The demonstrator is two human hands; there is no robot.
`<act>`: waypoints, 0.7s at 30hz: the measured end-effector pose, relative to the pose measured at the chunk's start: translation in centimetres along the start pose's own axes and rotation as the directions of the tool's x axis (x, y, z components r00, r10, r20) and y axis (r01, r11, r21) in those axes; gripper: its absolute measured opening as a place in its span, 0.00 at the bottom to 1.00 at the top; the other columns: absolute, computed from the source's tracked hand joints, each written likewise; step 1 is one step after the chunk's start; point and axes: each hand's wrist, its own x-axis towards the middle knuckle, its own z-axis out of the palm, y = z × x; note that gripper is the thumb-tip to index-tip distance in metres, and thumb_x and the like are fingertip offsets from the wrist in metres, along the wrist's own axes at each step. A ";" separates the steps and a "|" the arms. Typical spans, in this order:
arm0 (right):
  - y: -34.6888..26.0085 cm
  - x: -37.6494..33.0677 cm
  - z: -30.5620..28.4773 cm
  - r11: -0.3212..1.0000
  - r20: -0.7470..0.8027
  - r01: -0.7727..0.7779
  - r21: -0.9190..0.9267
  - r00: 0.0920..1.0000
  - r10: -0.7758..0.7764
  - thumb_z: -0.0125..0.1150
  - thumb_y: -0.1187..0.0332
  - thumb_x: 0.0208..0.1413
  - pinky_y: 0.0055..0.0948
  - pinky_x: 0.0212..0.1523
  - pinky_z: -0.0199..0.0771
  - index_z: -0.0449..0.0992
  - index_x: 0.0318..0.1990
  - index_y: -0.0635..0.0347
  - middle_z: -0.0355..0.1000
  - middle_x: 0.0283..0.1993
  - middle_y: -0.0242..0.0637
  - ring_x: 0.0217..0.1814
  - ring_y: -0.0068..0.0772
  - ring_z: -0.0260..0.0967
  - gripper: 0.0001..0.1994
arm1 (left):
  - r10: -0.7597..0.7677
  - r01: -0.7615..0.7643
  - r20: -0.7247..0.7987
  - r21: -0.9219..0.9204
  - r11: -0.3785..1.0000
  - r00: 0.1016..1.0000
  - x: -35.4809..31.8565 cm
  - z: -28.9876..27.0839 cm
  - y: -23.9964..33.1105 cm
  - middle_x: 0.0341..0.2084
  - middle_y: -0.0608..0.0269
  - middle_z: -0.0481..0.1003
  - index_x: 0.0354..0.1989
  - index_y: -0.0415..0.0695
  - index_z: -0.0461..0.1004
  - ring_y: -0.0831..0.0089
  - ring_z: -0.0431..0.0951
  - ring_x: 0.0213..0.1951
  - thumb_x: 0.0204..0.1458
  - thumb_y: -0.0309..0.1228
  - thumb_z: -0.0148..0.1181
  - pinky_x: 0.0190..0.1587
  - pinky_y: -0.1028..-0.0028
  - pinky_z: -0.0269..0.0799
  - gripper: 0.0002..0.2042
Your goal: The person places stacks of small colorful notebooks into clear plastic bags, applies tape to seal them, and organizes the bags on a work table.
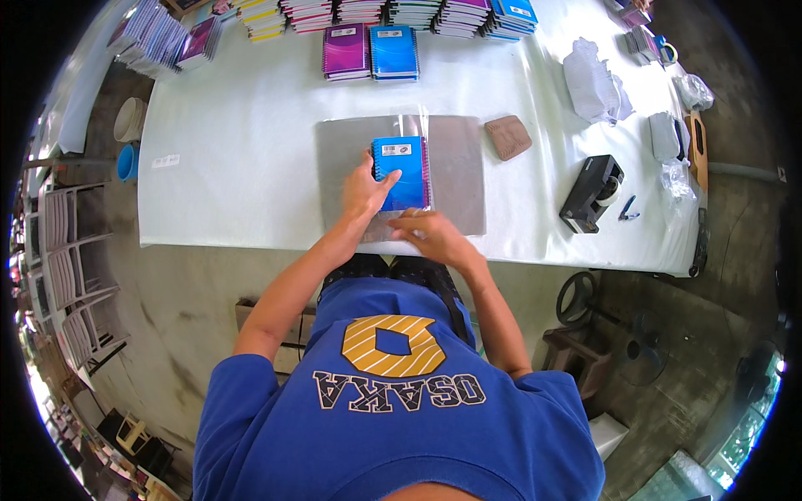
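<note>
In the middle of the grey mat (334, 142) lies a blue spiral notebook (408, 179), with a purple spiral edge showing along its right side. My left hand (368, 190) grips the notebook by its left edge, thumb across the cover and fingers at the spiral. Clear plastic film (413, 123) extends beyond the top of the notebook and also shows at its bottom. At the lower edge, my right hand (430, 232) has its fingers bent and drawn together on the film there. The film's exact fold under the fingers is hard to see.
Along the far edge stand several notebook stacks (362, 10), with purple (345, 50) and blue notebooks (394, 52) before them. On the right are a brown folded pad (508, 137), a black tape dispenser (591, 194), small blue snips (628, 209) and crumpled white plastic (595, 79).
</note>
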 end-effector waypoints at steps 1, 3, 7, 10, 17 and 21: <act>0.4 0.1 -0.7 1.000 -0.150 -0.003 -0.018 0.989 0.000 0.61 0.76 0.53 0.35 0.43 0.72 0.77 0.46 0.63 0.75 0.43 0.43 0.41 0.45 0.72 0.12 | 0.000 0.000 0.013 0.017 1.000 1.000 0.0 -0.1 -0.1 0.36 0.44 0.78 0.56 0.34 0.64 0.51 0.79 0.40 0.47 0.43 0.66 0.42 0.60 0.74 0.32; 1.1 0.5 -2.1 0.999 -0.296 -0.007 -0.037 0.955 -0.004 0.61 0.78 0.53 0.33 0.44 0.73 0.78 0.45 0.63 0.75 0.44 0.43 0.42 0.45 0.72 0.12 | -0.020 0.020 0.015 -0.010 1.000 1.000 -0.1 0.0 -0.1 0.36 0.49 0.79 0.54 0.36 0.67 0.60 0.79 0.39 0.48 0.40 0.67 0.42 0.64 0.74 0.28; 2.8 2.1 -4.1 0.977 -0.509 -0.007 -0.214 0.854 -0.105 0.59 0.81 0.49 0.35 0.45 0.72 0.79 0.44 0.62 0.75 0.45 0.42 0.46 0.44 0.72 0.13 | -0.048 0.047 0.045 0.006 0.999 0.998 0.1 0.4 0.9 0.35 0.53 0.79 0.50 0.38 0.70 0.68 0.80 0.36 0.48 0.36 0.67 0.40 0.68 0.73 0.22; 3.0 3.4 -3.4 0.934 -0.391 0.127 -0.335 0.883 -0.260 0.58 0.83 0.48 0.36 0.48 0.71 0.78 0.43 0.62 0.75 0.46 0.41 0.51 0.43 0.70 0.14 | 0.009 -0.009 -0.007 -0.110 0.994 1.000 1.2 1.1 -2.2 0.34 0.51 0.80 0.47 0.38 0.71 0.67 0.80 0.34 0.48 0.35 0.66 0.38 0.68 0.73 0.20; 2.4 5.2 -1.4 0.840 -0.168 0.227 -0.493 0.922 -0.348 0.58 0.83 0.44 0.38 0.50 0.70 0.78 0.41 0.65 0.74 0.43 0.41 0.49 0.45 0.69 0.14 | -0.019 0.015 -0.064 -0.072 0.997 0.998 -0.6 -0.4 1.0 0.39 0.44 0.77 0.45 0.41 0.71 0.47 0.78 0.41 0.46 0.35 0.66 0.43 0.57 0.73 0.19; 3.3 4.4 -1.0 0.829 -0.195 0.225 -0.513 0.909 -0.367 0.59 0.83 0.42 0.40 0.49 0.70 0.79 0.39 0.68 0.74 0.42 0.44 0.47 0.47 0.69 0.13 | 0.096 -0.097 -0.020 -0.064 0.993 0.995 -0.8 0.2 -0.4 0.48 0.42 0.73 0.55 0.41 0.68 0.48 0.72 0.52 0.50 0.40 0.61 0.56 0.60 0.67 0.25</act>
